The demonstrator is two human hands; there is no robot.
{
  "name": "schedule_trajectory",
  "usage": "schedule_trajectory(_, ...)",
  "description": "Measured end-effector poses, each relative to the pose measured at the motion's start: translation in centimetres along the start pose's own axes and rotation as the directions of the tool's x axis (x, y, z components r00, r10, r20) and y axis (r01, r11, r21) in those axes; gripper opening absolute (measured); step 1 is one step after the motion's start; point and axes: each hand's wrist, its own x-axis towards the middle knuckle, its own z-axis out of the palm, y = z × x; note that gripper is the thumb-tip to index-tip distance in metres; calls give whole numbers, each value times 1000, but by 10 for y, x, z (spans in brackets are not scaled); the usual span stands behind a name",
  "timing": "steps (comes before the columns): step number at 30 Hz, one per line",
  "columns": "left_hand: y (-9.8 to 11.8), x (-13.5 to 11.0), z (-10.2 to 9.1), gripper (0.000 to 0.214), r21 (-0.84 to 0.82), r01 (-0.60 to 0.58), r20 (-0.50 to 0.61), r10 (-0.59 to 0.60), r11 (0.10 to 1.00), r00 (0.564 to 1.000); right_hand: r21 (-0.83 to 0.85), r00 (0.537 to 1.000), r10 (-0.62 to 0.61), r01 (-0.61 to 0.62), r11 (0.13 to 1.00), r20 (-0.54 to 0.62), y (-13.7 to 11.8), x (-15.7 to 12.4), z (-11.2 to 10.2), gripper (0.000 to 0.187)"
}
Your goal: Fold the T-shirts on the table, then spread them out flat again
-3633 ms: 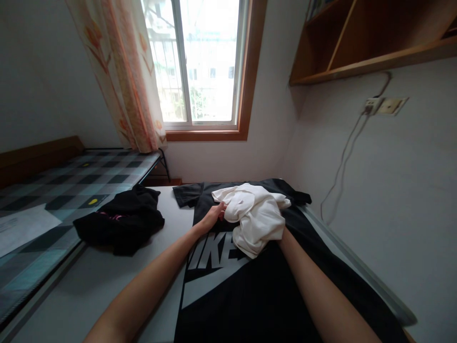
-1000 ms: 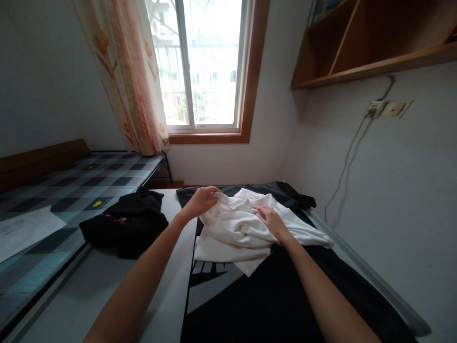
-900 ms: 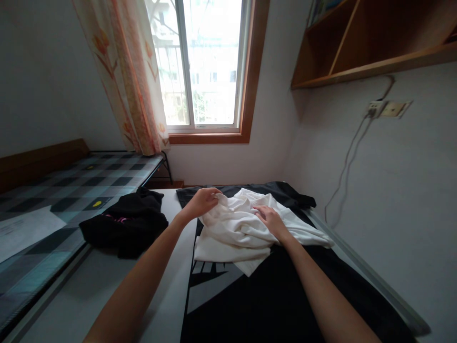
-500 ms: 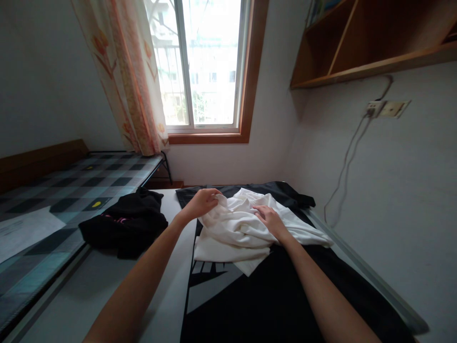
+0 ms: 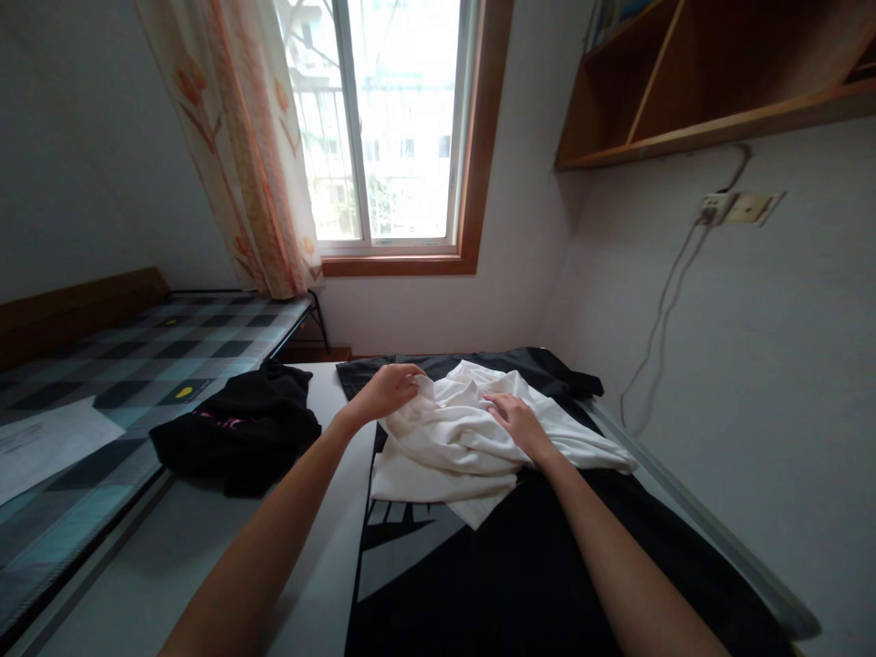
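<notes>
A crumpled white shirt [image 5: 455, 438] lies in loose folds on top of a spread black cloth [image 5: 493, 584] with a grey print. At the shirt's upper left edge, my left hand [image 5: 389, 391] has its fingers closed on the fabric. My right hand [image 5: 516, 422] rests on the shirt's upper middle, its fingers stretched out and slightly apart. Both forearms reach in from the bottom of the view. To the left, apart from my hands, sits a bunched black garment [image 5: 239, 424] with pink lettering.
The cloth lies on a white surface [image 5: 315, 547]. On the left is a bed with a checked mattress [image 5: 225, 333] and a paper sheet [image 5: 51, 447]. A wooden shelf [image 5: 595, 155] and a socket with a cable [image 5: 717, 208] are on the right wall. Behind are a window [image 5: 403, 137] and a curtain [image 5: 246, 155].
</notes>
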Motion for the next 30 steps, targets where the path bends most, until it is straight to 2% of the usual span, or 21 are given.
schedule_trajectory(30, -2, -1, 1, 25, 51, -26, 46, 24, 998, 999, -11, 1000, 2, -2, 1000, -1, 1, 0, 1, 34)
